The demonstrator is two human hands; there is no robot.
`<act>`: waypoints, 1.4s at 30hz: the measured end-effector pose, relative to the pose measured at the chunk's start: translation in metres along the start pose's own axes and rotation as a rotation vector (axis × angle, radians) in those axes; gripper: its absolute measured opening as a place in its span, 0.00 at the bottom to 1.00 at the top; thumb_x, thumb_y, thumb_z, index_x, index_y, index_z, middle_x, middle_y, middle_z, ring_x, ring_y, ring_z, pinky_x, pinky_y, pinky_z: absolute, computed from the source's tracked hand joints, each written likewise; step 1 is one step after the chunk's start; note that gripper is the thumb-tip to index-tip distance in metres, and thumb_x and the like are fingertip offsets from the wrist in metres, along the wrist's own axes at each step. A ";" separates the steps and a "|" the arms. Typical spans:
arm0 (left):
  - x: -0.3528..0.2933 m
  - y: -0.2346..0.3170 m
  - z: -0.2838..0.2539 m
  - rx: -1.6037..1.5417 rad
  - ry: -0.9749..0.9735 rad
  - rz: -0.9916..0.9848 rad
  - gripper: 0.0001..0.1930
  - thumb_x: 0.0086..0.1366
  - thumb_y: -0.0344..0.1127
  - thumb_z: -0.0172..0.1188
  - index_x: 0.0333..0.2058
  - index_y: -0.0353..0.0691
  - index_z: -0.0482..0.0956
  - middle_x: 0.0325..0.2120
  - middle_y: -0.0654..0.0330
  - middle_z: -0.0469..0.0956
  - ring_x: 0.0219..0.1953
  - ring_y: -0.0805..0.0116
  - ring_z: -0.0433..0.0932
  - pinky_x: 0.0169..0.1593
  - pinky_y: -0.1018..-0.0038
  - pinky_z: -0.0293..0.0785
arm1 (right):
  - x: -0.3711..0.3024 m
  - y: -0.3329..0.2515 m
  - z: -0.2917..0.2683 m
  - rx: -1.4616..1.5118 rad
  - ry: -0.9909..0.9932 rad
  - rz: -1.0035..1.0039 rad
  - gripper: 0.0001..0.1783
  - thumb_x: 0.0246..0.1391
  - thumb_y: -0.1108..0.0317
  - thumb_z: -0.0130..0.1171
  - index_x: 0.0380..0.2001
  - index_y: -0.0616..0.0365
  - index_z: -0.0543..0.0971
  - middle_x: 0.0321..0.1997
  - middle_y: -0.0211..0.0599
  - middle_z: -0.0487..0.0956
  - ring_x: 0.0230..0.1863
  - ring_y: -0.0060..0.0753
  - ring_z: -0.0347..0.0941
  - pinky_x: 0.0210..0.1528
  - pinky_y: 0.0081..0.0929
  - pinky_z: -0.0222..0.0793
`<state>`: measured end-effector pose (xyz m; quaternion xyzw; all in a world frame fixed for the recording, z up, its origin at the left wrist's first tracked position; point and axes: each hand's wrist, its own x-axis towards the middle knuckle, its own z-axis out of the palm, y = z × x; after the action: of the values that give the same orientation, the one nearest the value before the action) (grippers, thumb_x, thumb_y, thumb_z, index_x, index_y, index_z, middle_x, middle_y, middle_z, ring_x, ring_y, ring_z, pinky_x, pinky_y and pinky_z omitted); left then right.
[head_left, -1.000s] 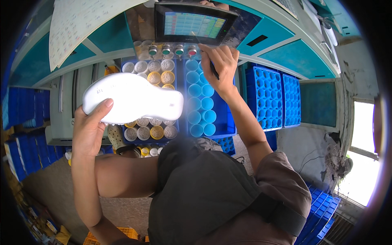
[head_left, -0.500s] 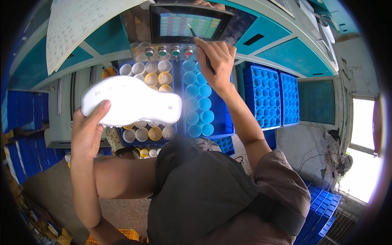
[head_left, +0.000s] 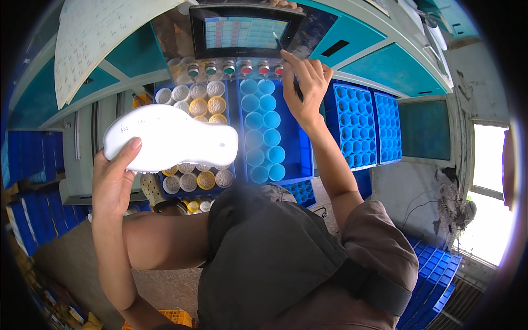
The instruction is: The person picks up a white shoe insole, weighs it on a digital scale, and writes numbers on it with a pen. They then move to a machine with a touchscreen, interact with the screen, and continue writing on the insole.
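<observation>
The right hand [head_left: 305, 88] has risen, fingers pinching a thin dark stylus [head_left: 287, 60], seemingly touching the black-framed touchscreen panel [head_left: 245, 32], while the left hand [head_left: 113, 179] grips a white moulded plastic piece [head_left: 170, 143].

Right hand [head_left: 305, 88] lifted from the blue cup tray [head_left: 300, 159] to the touchscreen's [head_left: 245, 32] right lower corner, stylus [head_left: 286, 52] tip now at the display.

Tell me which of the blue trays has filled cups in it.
The leftmost blue tray, partly behind the white board in the left hand. Its cups hold pale and yellow material; the tray beside it holds empty blue cups, and the right-hand trays have bare cells.
</observation>
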<state>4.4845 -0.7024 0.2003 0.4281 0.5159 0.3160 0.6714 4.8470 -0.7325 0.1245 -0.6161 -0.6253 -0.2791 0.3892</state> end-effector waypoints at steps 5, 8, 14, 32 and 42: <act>0.000 0.000 0.001 0.010 -0.016 0.005 0.24 0.61 0.35 0.64 0.52 0.27 0.70 0.46 0.50 0.76 0.48 0.65 0.76 0.49 0.69 0.74 | 0.001 -0.002 0.003 0.036 -0.015 -0.038 0.11 0.45 0.74 0.63 0.35 0.52 0.83 0.23 0.24 0.78 0.30 0.25 0.70 0.41 0.30 0.55; 0.001 0.000 -0.001 0.003 -0.012 0.001 0.25 0.61 0.35 0.64 0.52 0.27 0.70 0.46 0.50 0.76 0.48 0.65 0.76 0.49 0.70 0.74 | -0.002 -0.003 0.001 0.063 -0.053 -0.043 0.12 0.45 0.76 0.62 0.36 0.55 0.83 0.23 0.27 0.76 0.29 0.26 0.69 0.41 0.29 0.55; 0.000 -0.002 -0.002 0.012 -0.043 0.022 0.25 0.60 0.35 0.65 0.52 0.28 0.70 0.45 0.51 0.77 0.47 0.65 0.77 0.49 0.70 0.74 | 0.000 -0.003 0.000 0.079 -0.056 -0.068 0.12 0.44 0.77 0.61 0.36 0.57 0.83 0.22 0.30 0.75 0.28 0.27 0.68 0.40 0.28 0.54; -0.001 -0.001 -0.003 -0.003 -0.079 -0.010 0.25 0.58 0.32 0.66 0.51 0.28 0.71 0.45 0.52 0.78 0.47 0.66 0.78 0.49 0.70 0.75 | -0.012 0.000 -0.002 0.072 -0.092 -0.060 0.12 0.46 0.77 0.61 0.37 0.57 0.82 0.25 0.31 0.78 0.28 0.27 0.70 0.41 0.28 0.55; -0.002 0.000 -0.004 -0.127 -0.057 0.012 0.23 0.54 0.27 0.66 0.48 0.26 0.73 0.42 0.51 0.79 0.45 0.63 0.78 0.50 0.68 0.74 | -0.001 -0.006 0.000 0.096 -0.104 -0.100 0.15 0.45 0.75 0.63 0.39 0.55 0.82 0.28 0.30 0.79 0.30 0.29 0.72 0.41 0.30 0.57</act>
<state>4.4801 -0.7028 0.2010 0.3968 0.4729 0.3397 0.7096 4.8410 -0.7335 0.1250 -0.5782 -0.6874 -0.2357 0.3709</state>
